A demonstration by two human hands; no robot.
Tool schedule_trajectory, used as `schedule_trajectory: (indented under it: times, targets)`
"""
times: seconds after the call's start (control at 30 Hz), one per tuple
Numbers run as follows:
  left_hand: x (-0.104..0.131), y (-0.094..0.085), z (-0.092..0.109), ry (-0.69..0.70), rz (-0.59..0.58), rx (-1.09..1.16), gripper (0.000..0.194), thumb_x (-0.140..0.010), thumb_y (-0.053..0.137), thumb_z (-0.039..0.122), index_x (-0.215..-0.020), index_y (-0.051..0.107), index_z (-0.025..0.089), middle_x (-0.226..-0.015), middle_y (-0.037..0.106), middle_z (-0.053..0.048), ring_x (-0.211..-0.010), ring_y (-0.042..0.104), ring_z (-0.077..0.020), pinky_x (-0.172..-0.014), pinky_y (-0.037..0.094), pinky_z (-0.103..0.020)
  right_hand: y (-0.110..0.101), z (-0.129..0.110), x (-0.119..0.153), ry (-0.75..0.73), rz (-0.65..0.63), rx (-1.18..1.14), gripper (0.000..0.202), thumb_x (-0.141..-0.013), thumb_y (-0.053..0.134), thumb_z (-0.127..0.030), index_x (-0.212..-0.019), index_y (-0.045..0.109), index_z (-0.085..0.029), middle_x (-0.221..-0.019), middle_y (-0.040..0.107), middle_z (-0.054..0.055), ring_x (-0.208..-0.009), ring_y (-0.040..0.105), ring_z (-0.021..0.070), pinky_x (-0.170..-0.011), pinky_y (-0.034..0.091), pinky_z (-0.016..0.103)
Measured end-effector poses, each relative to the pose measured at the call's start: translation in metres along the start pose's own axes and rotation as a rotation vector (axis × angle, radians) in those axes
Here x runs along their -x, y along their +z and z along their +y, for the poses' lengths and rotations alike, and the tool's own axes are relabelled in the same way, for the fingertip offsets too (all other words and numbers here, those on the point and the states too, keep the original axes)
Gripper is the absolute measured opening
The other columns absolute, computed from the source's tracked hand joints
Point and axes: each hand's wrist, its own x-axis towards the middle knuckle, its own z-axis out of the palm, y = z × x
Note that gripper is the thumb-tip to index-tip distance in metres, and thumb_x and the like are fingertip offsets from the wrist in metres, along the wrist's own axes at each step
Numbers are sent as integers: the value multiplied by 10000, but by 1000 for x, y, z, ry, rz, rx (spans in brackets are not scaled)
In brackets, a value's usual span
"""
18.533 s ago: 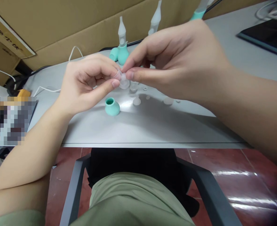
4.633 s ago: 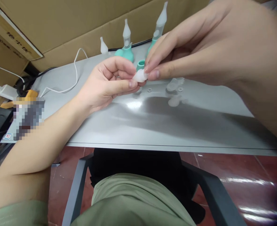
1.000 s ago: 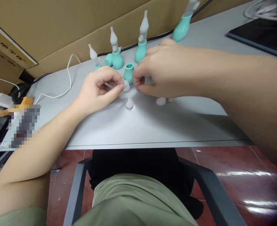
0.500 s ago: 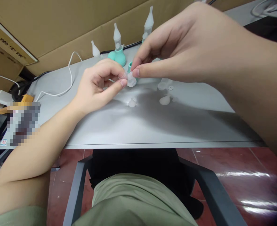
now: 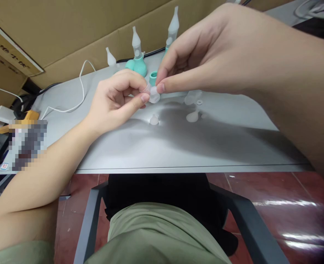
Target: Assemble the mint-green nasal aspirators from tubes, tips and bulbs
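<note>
Above the grey table, my left hand [image 5: 120, 97] pinches a small clear plastic piece [image 5: 154, 96] between thumb and forefinger. The thumb and forefinger of my right hand [image 5: 189, 66] close on the right side of the same piece. Its exact shape is partly hidden by the fingertips. Just behind stands a green bulb [image 5: 153, 76] with an open round neck, mostly covered by my hands. On the table below lie a small round translucent part [image 5: 154, 120], a drop-shaped white part [image 5: 192, 116], a clear plastic part [image 5: 192, 97] and a little ring [image 5: 199, 102].
Toward the back stand a green bulb aspirator with a white tip [image 5: 137, 55], another tall white-tipped one [image 5: 174, 25] and a white nozzle [image 5: 111, 58]. A white cable [image 5: 82, 80] runs across the left. Cardboard [image 5: 76, 33] walls the back. A charger [image 5: 2, 113] sits far left.
Both hands stay almost in place. The clear piece has tilted slightly between my fingers, and my right fingertips have shifted a little down and right, showing more of the green neck.
</note>
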Motion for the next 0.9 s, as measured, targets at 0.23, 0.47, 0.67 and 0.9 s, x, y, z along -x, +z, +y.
schedule_trajectory:
  times: [0.23,0.47,0.67,0.9]
  targets:
    - [0,2,2,-51,38,18,310,-997,1042,571,-1001,941,278,-998,823,-45,-838,844,-172,-743,761,-336,-2,2,0,-22,-32,12,295,-934,912,67,-826,920,-208,-641,749,-129,-557,605,-25,-480,394,59]
    - [1,1,-1,24,10,-20,281,-1038,1012,575,-1037,943,303,-1017,822,-38,-856,843,-171,-745,756,-336,-7,17,-1,-67,-59,-23,74,-1004,955,-157,-1061,944,-202,-761,771,-70,-616,628,11,-526,424,110]
    - [3,5,1,-2,52,-93,406,-1003,1012,694,-1007,921,299,-1005,814,-52,-842,817,-186,-738,749,-364,1,16,-5,-27,-85,-186,316,-1013,1012,-374,-1259,893,-215,-918,819,-9,-835,777,111,-697,596,178]
    - [3,3,-3,-23,38,-120,428,-1008,1000,717,-1007,915,297,-1037,851,-75,-908,842,-214,-752,761,-373,-2,15,0,-39,-80,-127,176,-948,1001,-106,-1069,901,-187,-806,806,-33,-673,688,63,-550,468,157]
